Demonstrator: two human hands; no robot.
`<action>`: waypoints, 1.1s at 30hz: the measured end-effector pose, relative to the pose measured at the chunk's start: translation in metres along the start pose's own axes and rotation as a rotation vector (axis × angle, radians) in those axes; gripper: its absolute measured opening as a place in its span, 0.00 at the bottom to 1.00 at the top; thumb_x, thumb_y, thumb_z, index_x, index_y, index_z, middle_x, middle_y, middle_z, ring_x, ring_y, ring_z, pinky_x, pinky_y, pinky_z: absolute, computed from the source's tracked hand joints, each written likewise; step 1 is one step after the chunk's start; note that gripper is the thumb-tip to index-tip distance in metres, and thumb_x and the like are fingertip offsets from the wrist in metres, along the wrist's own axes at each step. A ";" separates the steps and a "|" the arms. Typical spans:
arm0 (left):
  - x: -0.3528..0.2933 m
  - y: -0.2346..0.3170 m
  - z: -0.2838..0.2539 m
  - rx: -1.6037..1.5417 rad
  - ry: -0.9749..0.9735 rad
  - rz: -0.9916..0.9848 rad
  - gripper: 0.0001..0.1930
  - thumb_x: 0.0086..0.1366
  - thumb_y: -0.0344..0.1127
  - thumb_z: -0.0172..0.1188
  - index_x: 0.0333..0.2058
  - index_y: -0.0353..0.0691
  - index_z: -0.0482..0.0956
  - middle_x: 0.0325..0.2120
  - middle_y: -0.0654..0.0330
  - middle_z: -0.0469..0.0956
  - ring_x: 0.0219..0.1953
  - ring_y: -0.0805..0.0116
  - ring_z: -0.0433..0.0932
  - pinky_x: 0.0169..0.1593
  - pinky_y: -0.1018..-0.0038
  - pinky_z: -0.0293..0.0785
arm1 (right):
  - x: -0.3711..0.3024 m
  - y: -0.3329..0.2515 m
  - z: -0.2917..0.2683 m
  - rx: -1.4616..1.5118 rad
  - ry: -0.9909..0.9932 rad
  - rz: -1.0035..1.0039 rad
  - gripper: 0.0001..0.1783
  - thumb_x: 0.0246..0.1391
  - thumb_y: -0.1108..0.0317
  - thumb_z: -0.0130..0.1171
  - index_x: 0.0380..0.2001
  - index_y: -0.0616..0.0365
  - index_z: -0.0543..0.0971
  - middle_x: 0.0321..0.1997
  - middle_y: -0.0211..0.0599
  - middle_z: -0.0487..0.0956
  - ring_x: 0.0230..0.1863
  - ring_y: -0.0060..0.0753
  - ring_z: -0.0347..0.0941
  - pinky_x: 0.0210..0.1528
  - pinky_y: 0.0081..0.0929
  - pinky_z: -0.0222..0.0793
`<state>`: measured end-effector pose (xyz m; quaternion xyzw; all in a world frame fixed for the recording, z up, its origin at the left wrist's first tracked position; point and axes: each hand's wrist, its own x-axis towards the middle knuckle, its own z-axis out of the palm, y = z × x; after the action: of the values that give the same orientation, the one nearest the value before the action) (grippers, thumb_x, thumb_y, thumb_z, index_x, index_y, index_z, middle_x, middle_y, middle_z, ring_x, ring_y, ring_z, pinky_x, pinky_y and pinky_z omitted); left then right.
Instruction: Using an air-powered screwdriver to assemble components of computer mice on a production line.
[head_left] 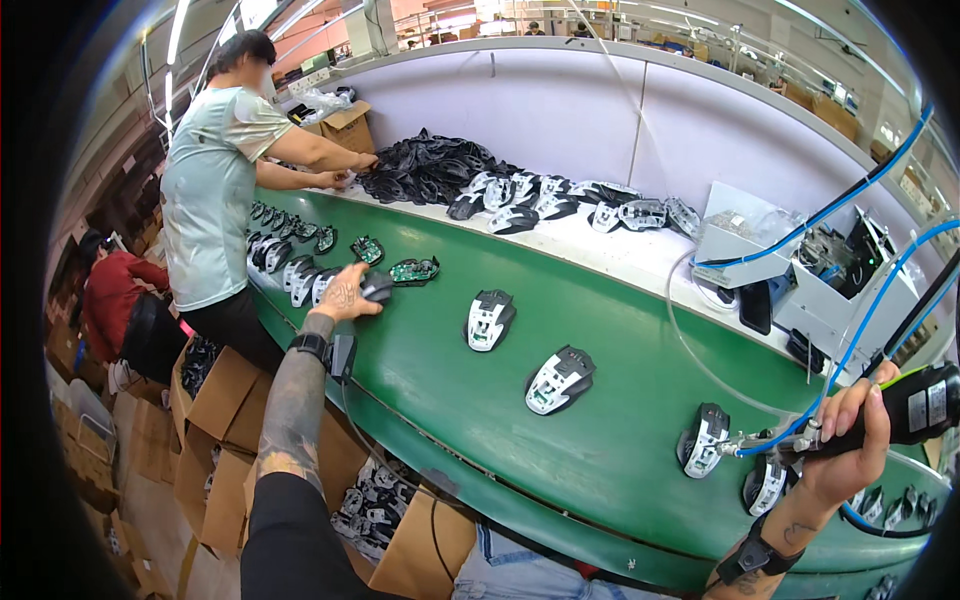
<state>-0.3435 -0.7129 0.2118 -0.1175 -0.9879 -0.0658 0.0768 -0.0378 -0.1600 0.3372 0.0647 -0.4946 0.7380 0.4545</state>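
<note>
My left hand (346, 294) reaches over the far left of the green conveyor belt (440, 370), fingers closed on a dark computer mouse shell (377, 288). Two green circuit boards (414, 270) lie just beyond it. In my right hand (850, 440) is a black power screwdriver (915, 405) with a lime-green band; its metal tip points left, close to a black-and-white mouse assembly (705, 442). A second assembly (768, 484) sits below the tip. Between my hands, two more mouse assemblies (489, 321) (560, 380) rest apart on the belt.
Across the belt, a white ledge (590, 240) bears a black heap of parts (430, 165), several mouse assemblies and a white box (745, 235). Blue hoses (860, 345) hang at right. A co-worker (215, 190) stands at far left. Cardboard boxes (225, 450) stand below the belt.
</note>
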 end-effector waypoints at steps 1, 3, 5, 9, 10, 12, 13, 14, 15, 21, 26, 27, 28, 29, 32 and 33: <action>0.011 0.016 -0.006 -0.001 0.056 0.055 0.44 0.37 0.44 0.69 0.54 0.35 0.61 0.46 0.46 0.67 0.50 0.50 0.66 0.54 0.65 0.64 | 0.000 0.000 -0.001 -0.019 0.001 -0.010 0.11 0.53 0.70 0.43 0.38 0.62 0.58 0.13 0.29 0.60 0.11 0.19 0.55 0.19 0.18 0.54; 0.028 0.034 -0.014 0.000 0.109 0.107 0.43 0.37 0.41 0.69 0.54 0.36 0.61 0.47 0.48 0.66 0.51 0.51 0.66 0.54 0.65 0.64 | -0.001 0.002 0.003 -0.030 -0.005 -0.019 0.11 0.53 0.70 0.43 0.38 0.62 0.58 0.13 0.28 0.60 0.11 0.19 0.55 0.19 0.18 0.54; 0.044 0.042 -0.017 0.066 0.026 0.299 0.42 0.37 0.36 0.69 0.55 0.41 0.61 0.48 0.51 0.65 0.52 0.52 0.65 0.54 0.66 0.65 | -0.001 0.003 0.004 -0.038 -0.021 -0.026 0.11 0.53 0.69 0.42 0.39 0.61 0.58 0.13 0.28 0.60 0.11 0.19 0.55 0.18 0.17 0.55; 0.074 0.057 -0.006 0.138 -0.235 0.315 0.44 0.36 0.33 0.69 0.57 0.48 0.61 0.47 0.53 0.66 0.52 0.53 0.65 0.54 0.66 0.65 | 0.000 0.004 0.003 -0.047 -0.058 -0.038 0.11 0.53 0.69 0.42 0.39 0.61 0.58 0.13 0.28 0.60 0.11 0.19 0.55 0.18 0.17 0.55; 0.078 0.060 -0.007 0.135 -0.239 0.321 0.44 0.36 0.33 0.69 0.57 0.48 0.61 0.47 0.53 0.66 0.52 0.53 0.65 0.54 0.66 0.65 | 0.000 0.005 0.003 -0.052 -0.059 -0.042 0.12 0.53 0.69 0.43 0.39 0.61 0.58 0.13 0.28 0.60 0.11 0.19 0.55 0.18 0.17 0.55; 0.084 0.063 -0.011 0.169 -0.366 0.251 0.45 0.36 0.33 0.70 0.57 0.50 0.61 0.47 0.53 0.66 0.52 0.54 0.65 0.54 0.66 0.65 | -0.001 0.005 0.004 -0.063 -0.056 -0.046 0.12 0.53 0.69 0.43 0.39 0.61 0.58 0.13 0.28 0.60 0.11 0.18 0.55 0.18 0.17 0.55; 0.085 0.064 -0.013 0.197 -0.377 0.246 0.48 0.34 0.35 0.70 0.59 0.50 0.59 0.46 0.53 0.66 0.50 0.53 0.66 0.54 0.67 0.64 | -0.001 0.005 0.006 -0.054 -0.046 -0.042 0.12 0.53 0.69 0.43 0.39 0.61 0.58 0.13 0.28 0.60 0.11 0.18 0.55 0.18 0.17 0.55; 0.085 0.067 -0.011 0.197 -0.380 0.249 0.48 0.34 0.35 0.70 0.59 0.50 0.59 0.46 0.53 0.66 0.50 0.53 0.66 0.54 0.67 0.64 | 0.000 0.005 0.007 -0.045 -0.035 -0.038 0.13 0.53 0.69 0.43 0.39 0.61 0.58 0.13 0.28 0.60 0.11 0.18 0.55 0.18 0.16 0.55; 0.084 0.071 -0.007 0.264 -0.340 0.278 0.47 0.35 0.36 0.70 0.59 0.50 0.59 0.47 0.54 0.66 0.51 0.53 0.66 0.54 0.66 0.64 | -0.001 0.004 0.006 -0.048 -0.032 -0.037 0.13 0.53 0.69 0.43 0.39 0.61 0.58 0.13 0.28 0.60 0.11 0.18 0.55 0.18 0.16 0.55; 0.083 0.056 0.003 0.105 -0.388 0.204 0.48 0.41 0.47 0.69 0.62 0.51 0.54 0.48 0.51 0.66 0.51 0.51 0.65 0.55 0.68 0.62 | -0.002 0.000 0.005 -0.053 -0.060 -0.045 0.13 0.53 0.68 0.43 0.40 0.61 0.57 0.13 0.28 0.61 0.11 0.19 0.55 0.17 0.16 0.55; 0.067 0.059 0.018 -0.110 -0.352 0.247 0.44 0.45 0.50 0.67 0.60 0.49 0.57 0.50 0.49 0.65 0.51 0.50 0.65 0.56 0.67 0.61 | -0.003 -0.001 0.004 -0.091 -0.085 -0.028 0.13 0.53 0.66 0.44 0.38 0.60 0.57 0.13 0.28 0.61 0.11 0.19 0.56 0.17 0.16 0.55; 0.060 0.062 0.021 -0.104 -0.296 0.252 0.43 0.46 0.52 0.66 0.60 0.50 0.58 0.51 0.50 0.65 0.51 0.51 0.65 0.57 0.67 0.60 | -0.003 -0.001 0.005 -0.097 -0.080 -0.023 0.13 0.53 0.66 0.44 0.38 0.60 0.57 0.13 0.28 0.61 0.11 0.19 0.56 0.17 0.16 0.55; 0.054 0.065 0.022 -0.097 -0.239 0.256 0.42 0.46 0.53 0.65 0.60 0.51 0.58 0.52 0.50 0.64 0.52 0.51 0.64 0.58 0.67 0.59 | -0.002 -0.002 0.006 -0.104 -0.075 -0.039 0.13 0.53 0.66 0.44 0.38 0.60 0.57 0.13 0.28 0.61 0.11 0.19 0.55 0.17 0.16 0.54; 0.050 0.068 0.023 -0.024 -0.129 0.285 0.39 0.46 0.52 0.65 0.57 0.48 0.63 0.52 0.50 0.66 0.52 0.52 0.65 0.58 0.68 0.60 | -0.001 -0.002 0.007 -0.112 -0.072 -0.055 0.13 0.53 0.65 0.44 0.38 0.59 0.56 0.13 0.28 0.61 0.11 0.18 0.55 0.17 0.15 0.54; 0.062 0.068 0.015 -0.224 -0.234 0.289 0.37 0.44 0.48 0.67 0.54 0.45 0.67 0.50 0.51 0.68 0.52 0.55 0.67 0.56 0.69 0.62 | 0.000 0.000 0.008 -0.107 -0.059 -0.052 0.13 0.53 0.65 0.45 0.37 0.59 0.56 0.13 0.27 0.60 0.11 0.18 0.55 0.16 0.13 0.53; 0.066 0.069 0.012 -0.226 -0.238 0.272 0.36 0.43 0.47 0.68 0.53 0.45 0.69 0.49 0.52 0.70 0.51 0.56 0.68 0.55 0.69 0.63 | 0.000 0.001 0.008 -0.115 -0.060 -0.071 0.13 0.53 0.66 0.45 0.37 0.59 0.56 0.13 0.28 0.60 0.11 0.18 0.55 0.15 0.11 0.52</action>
<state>-0.3915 -0.6300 0.2186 -0.2645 -0.9514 -0.1511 -0.0457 -0.0420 -0.1664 0.3406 0.0782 -0.5469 0.6895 0.4684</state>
